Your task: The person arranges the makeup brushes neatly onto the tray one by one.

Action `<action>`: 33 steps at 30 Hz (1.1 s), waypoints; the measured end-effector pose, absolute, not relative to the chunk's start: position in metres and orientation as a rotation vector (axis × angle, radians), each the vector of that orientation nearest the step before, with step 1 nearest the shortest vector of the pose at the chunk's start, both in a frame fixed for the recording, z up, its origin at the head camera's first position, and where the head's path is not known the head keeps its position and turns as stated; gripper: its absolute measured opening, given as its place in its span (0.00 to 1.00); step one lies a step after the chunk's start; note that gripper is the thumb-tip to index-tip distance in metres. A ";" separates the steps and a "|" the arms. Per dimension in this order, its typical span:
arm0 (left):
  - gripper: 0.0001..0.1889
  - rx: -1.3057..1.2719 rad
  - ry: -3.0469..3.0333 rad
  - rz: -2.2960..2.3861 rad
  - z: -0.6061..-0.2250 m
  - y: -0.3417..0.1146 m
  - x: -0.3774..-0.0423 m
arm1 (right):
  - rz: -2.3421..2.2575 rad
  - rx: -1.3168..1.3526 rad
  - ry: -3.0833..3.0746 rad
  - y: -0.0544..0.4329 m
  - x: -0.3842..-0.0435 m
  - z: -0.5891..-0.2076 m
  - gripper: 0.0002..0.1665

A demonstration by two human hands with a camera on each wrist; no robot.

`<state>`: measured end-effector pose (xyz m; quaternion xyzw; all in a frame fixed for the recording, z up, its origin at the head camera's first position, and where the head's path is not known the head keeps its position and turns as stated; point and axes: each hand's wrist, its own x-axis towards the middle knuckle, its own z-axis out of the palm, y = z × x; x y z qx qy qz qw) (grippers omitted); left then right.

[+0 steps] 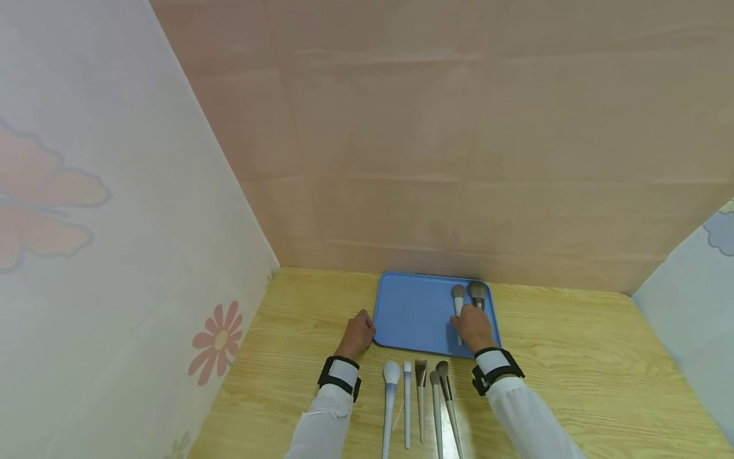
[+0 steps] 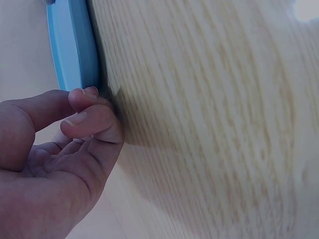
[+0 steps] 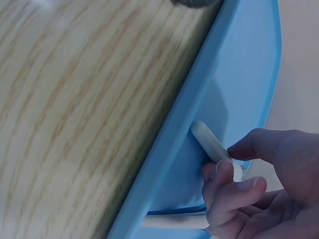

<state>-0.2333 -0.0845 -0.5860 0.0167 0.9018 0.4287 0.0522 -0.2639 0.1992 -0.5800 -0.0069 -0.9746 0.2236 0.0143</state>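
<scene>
My right hand is over the right part of the blue tray. Its thumb and fingers pinch a makeup brush by the pale handle, grey bristles toward the back. Just right of it a second, fuller makeup brush lies on the tray; part of its handle is hidden under the hand. At the tray's front left corner, my left hand has its fingers curled, with thumb and fingertip pinching the rim.
In front of the tray several makeup brushes lie side by side on the wooden table, among them a white-headed brush and a flat brown brush. A brown paper-like wall rises behind, and a flowered white wall at left.
</scene>
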 end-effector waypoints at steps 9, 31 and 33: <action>0.05 0.042 2.736 1.303 -0.585 -0.084 -0.234 | 0.717 -0.047 -3.062 0.200 -0.261 -0.576 0.17; 0.04 -0.004 2.700 1.321 -0.588 -0.083 -0.234 | 0.801 -0.055 -3.036 0.202 -0.244 -0.570 0.20; 0.05 -0.013 2.700 1.327 -0.590 -0.083 -0.234 | 0.831 -0.065 -3.019 0.204 -0.239 -0.569 0.19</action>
